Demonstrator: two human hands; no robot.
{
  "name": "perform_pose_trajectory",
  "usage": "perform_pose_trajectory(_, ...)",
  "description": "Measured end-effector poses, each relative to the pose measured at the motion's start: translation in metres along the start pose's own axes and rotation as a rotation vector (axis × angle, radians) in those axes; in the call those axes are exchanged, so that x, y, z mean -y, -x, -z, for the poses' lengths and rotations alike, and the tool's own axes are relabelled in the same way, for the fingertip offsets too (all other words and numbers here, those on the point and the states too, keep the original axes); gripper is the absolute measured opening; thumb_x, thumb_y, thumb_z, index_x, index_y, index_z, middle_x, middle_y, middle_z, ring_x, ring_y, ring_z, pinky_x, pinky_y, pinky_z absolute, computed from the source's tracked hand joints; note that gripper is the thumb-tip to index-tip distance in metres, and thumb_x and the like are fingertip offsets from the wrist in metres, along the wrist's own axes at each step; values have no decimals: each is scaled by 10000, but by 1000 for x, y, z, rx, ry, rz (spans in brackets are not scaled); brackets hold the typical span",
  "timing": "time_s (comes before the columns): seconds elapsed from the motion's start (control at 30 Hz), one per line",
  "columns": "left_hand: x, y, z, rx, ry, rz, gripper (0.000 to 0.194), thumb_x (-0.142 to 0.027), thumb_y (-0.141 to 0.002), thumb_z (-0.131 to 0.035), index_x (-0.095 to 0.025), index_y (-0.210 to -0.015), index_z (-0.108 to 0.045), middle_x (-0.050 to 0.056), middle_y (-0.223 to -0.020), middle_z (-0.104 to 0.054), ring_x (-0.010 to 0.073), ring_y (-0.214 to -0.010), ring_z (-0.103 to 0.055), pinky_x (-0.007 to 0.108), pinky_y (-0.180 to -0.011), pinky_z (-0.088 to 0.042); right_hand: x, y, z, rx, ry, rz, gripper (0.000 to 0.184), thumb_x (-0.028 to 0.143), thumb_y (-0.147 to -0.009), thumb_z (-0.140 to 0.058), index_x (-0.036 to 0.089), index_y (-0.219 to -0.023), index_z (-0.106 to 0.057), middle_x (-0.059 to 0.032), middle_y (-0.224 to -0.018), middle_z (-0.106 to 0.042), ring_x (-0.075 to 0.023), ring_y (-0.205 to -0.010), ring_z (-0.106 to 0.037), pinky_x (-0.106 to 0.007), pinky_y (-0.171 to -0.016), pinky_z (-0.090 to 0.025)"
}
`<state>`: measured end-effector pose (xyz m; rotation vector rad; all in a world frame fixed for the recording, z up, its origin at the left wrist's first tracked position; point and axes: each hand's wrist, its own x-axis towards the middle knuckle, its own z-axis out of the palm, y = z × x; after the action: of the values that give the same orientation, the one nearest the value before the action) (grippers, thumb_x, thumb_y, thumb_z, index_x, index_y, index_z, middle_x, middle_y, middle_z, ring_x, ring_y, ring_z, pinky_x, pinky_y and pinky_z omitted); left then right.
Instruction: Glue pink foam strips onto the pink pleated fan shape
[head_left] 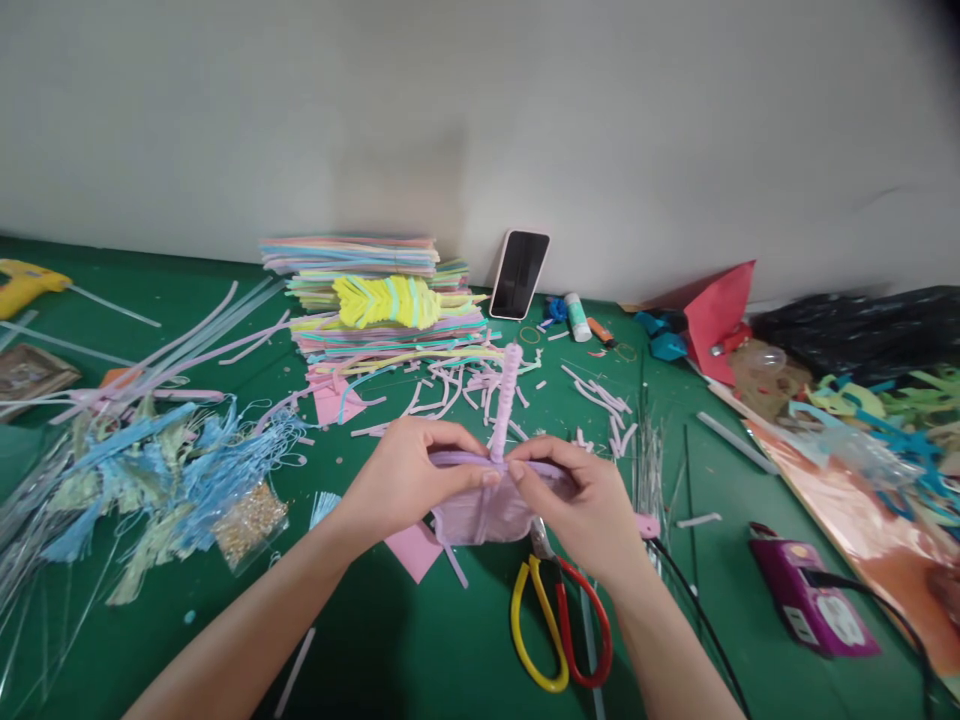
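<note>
A lilac craft piece has a pale, sheet-like lower part with a fuzzy pipe cleaner along its top edge. From its middle rises a lilac stem, wrapped or ridged. My left hand pinches the top edge just left of the stem's foot. On the other side, my right hand grips the same edge, thumb and fingertips close to the stem. Below the right hand lie scissors with one yellow and one red handle. Pink paper sits under the piece's left side.
Pipe cleaner bundles and a leaning phone stand by the wall. Cut lilac pieces are scattered ahead. Blue tassels and a bag of gold beads lie left; a purple corded box is right.
</note>
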<state>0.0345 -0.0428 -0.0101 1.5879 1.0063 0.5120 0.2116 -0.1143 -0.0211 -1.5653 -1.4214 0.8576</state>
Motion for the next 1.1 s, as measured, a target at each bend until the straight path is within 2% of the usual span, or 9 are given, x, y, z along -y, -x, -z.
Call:
perform_pose_trajectory(0.17,-2,1,2,3,-2,3,130,-334,-696,-754,-210,-729,-739,-20,-746,-730,153,-714,-651,224,-655,-473,2,-1,4,72,-31,-28,213,381,-840,-592,198,-821,-700,-25,-786,-716,-163,-724,-648,-254,-664,-501)
perform_pose_trajectory(0.4,-2,1,0,-1,3,17,132,-316,-689,-754,-198,-748,-749,-9,-744,-739,165,-722,-661,230,-661,-483,5,-2,-2,11,-16,-48,192,358,-802,-623,188,-732,-679,-7,-681,-681,-147,-639,-613,-248,-610,-477)
perform_pose_trajectory(0.57,7,-7,11,52,-23,-46,221,-382,-753,-696,-172,-798,-750,30,-804,-757,200,-778,-684,258,-695,-511,-4,-4,-2,-44,-58,-127,237,420,-765,-663,189,-740,-712,-17,-711,-703,-172,-676,-624,-279,-637,-486)
perform_pose_trajectory(0.67,15,-12,23,-105,43,-75,319,-427,-856,-573,-158,-916,-734,72,-884,-764,238,-925,-692,304,-790,-534,-14,-3,-3,-87,-90,-163,292,466,-779,-645,185,-786,-726,-30,-758,-717,-180,-705,-631,-288,-648,-490)
perform_pose_trajectory(0.73,20,-15,30,-255,114,-93,384,-404,-858,-588,-174,-1160,-647,84,-972,-756,235,-949,-699,320,-815,-547,-19,-3,-4,-110,-116,-179,318,485,-788,-632,183,-807,-729,-36,-775,-719,-179,-716,-631,-284,-650,-491)
perform_pose_trajectory(0.83,24,-16,36,-390,159,-86,504,-382,-819,-647,-196,-1278,-553,103,-1102,-720,145,-580,-697,307,-674,-587,-23,-2,-7,-128,-141,-186,327,495,-796,-624,186,-819,-729,-40,-790,-720,-175,-714,-633,-279,-643,-494)
perform_pose_trajectory(0.93,22,-15,37,-423,102,-28,382,-435,-772,-687,-163,-1041,-687,96,-1055,-733,69,-365,-554,256,-478,-541,-21,0,-8,-148,-129,-161,302,482,-797,-630,196,-802,-724,-38,-779,-717,-178,-708,-634,-288,-651,-497)
perform_pose_trajectory(1.0,19,-13,36,-401,52,-31,366,-492,-794,-642,-148,-887,-728,82,-889,-761,116,-453,-609,237,-459,-507,-17,1,-9,-177,-104,-129,258,453,-797,-641,209,-808,-721,-37,-795,-714,-189,-742,-636,-307,-696,-500)
perform_pose_trajectory(1.1,13,-10,35,-240,13,-185,373,-503,-825,-600,-168,-883,-753,90,-943,-759,219,-859,-695,285,-744,-550,-11,3,-11,-251,-51,-26,182,392,-820,-630,232,-852,-712,-37,-852,-708,-197,-810,-637,-321,-760,-498)
